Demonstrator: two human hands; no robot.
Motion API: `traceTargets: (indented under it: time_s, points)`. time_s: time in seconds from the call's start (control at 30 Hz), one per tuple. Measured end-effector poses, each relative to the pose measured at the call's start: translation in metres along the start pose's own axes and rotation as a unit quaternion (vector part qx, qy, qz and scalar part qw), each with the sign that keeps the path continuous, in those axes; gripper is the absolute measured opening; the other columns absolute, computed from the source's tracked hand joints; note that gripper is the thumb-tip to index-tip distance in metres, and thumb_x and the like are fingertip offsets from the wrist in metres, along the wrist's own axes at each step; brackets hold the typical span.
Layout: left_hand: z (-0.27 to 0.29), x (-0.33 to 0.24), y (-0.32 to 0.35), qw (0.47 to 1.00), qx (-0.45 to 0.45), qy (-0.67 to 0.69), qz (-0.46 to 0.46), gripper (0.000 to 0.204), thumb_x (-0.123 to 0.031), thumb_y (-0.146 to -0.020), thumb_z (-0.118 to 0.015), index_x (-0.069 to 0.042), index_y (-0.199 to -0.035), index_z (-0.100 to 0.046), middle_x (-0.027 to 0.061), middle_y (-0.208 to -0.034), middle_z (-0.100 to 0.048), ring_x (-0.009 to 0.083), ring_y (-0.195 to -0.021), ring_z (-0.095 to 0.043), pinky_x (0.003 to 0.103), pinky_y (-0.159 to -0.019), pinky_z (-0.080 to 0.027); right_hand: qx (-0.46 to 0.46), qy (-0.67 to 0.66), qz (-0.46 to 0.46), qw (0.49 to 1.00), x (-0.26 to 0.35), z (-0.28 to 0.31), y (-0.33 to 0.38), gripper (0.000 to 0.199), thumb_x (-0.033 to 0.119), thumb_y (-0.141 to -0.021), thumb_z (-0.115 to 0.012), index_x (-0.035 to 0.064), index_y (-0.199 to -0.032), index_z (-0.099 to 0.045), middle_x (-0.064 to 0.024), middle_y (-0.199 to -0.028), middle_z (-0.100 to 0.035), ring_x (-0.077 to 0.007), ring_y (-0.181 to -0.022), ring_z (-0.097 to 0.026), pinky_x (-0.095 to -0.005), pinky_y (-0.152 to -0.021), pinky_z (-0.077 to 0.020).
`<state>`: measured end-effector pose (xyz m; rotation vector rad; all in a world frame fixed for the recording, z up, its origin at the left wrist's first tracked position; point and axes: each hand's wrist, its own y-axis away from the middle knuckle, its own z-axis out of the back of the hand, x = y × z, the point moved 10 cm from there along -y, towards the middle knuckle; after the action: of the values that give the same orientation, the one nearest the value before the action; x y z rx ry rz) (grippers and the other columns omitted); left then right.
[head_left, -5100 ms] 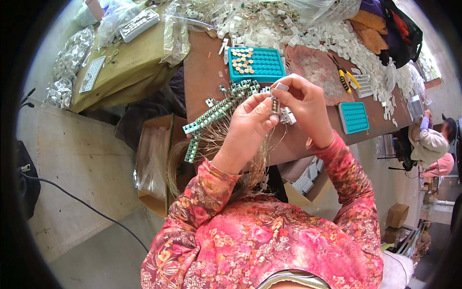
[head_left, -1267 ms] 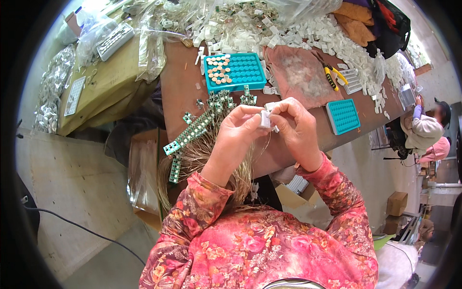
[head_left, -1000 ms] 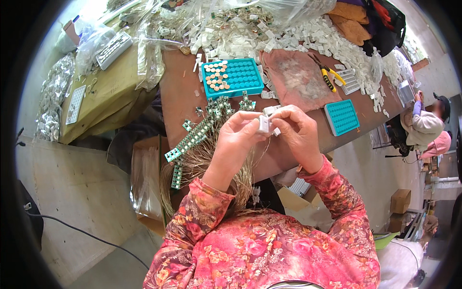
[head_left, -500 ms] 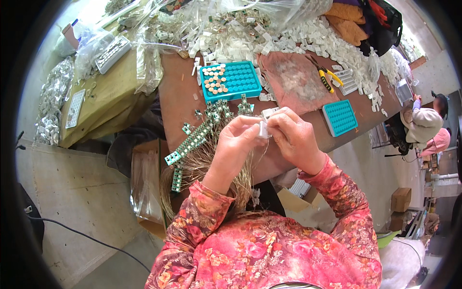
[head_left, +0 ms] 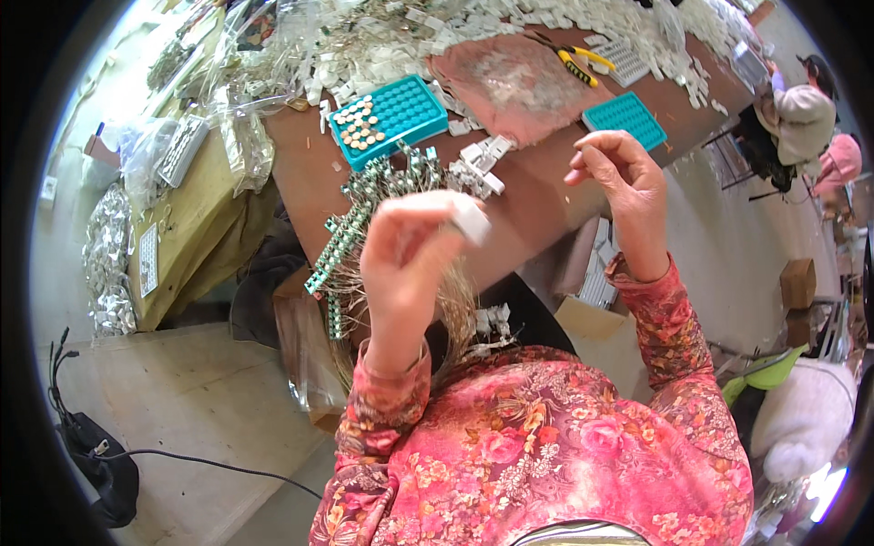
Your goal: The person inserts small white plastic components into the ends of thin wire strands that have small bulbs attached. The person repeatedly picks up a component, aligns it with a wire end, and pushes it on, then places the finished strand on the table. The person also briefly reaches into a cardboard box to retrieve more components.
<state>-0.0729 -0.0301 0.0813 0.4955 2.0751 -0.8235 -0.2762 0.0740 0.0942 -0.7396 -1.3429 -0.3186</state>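
White plastic block (head_left: 472, 221), small and squarish, sat in the grip of the left hand (head_left: 410, 250), pinched between thumb and fingertips just above the brown table (head_left: 546, 196) edge. That hand was raised on a bent forearm in a red floral sleeve (head_left: 387, 409), its back turned to the camera, fingers curled around the block. A bundle of thin pale wires (head_left: 455, 314) hung below the grip, toward the lap. The right hand (head_left: 619, 173) stood well apart to the right of it, lifted over the table, palm half turned inward, fingers loosely bent with the thumb near the fingertips; whether something tiny was held there could not be told. Beyond the left grip lay a heap of green-and-white connector strips (head_left: 364, 218), and past those a teal plastic tray (head_left: 390, 118) partly filled with tan round pieces. A smaller teal tray (head_left: 625, 119) lay just beyond the right hand.
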Motion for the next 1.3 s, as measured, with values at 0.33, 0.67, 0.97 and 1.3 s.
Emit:
traceTargets:
  time_s: [0.33,0.67,0.97,1.3]
  points:
    - [-0.090,0.033,0.125,0.799,0.426,-0.425,-0.028,0.017,-0.008,-0.077,-0.066,-0.006,-0.093,-0.062,0.0071,-0.096,-0.062,0.0224,-0.084,-0.063,0.031,-0.071,-0.055,-0.040,0.044,-0.083,0.995,-0.050,0.053,0.093,0.009,0.008,-0.092,-0.060,-0.0010,-0.092,-0.062,-0.0020,-0.074,-0.062,-0.0077,-0.067,-0.060,-0.0221,-0.063,-0.0492]
    - [-0.070,0.069,0.156,0.773,0.466,-0.405,0.147,0.022,-0.005,-0.080,-0.066,-0.005,-0.102,-0.064,0.0117,-0.108,-0.064,0.0269,-0.093,-0.065,0.034,-0.080,-0.053,-0.073,0.106,-0.263,0.956,-0.158,0.089,0.203,0.011,0.010,-0.089,-0.058,-0.0002,-0.089,-0.062,-0.0032,-0.075,-0.063,-0.0098,-0.064,-0.061,-0.0248,-0.059,-0.0494]
    - [-0.042,-0.062,0.050,0.909,0.250,-0.330,0.048,0.022,0.007,-0.072,-0.065,0.003,-0.093,-0.066,0.0201,-0.101,-0.068,0.0179,-0.077,-0.064,0.025,-0.064,-0.053,-0.087,0.310,-0.425,0.846,-0.266,0.130,0.344,0.013,0.010,-0.084,-0.061,-0.0022,-0.086,-0.065,-0.0109,-0.073,-0.066,-0.0186,-0.065,-0.066,-0.0302,-0.063,-0.0515]
    - [-0.081,-0.078,-0.013,0.809,0.395,-0.436,-0.010,0.029,0.007,-0.072,-0.061,0.002,-0.101,-0.062,0.0191,-0.103,-0.065,0.0269,-0.090,-0.065,0.031,-0.073,-0.052,-0.179,0.337,-0.406,0.830,-0.280,0.101,0.377,0.017,0.020,-0.078,-0.065,0.0049,-0.084,-0.071,-0.0183,-0.081,-0.067,-0.0351,-0.078,-0.065,-0.0411,-0.070,-0.0508]
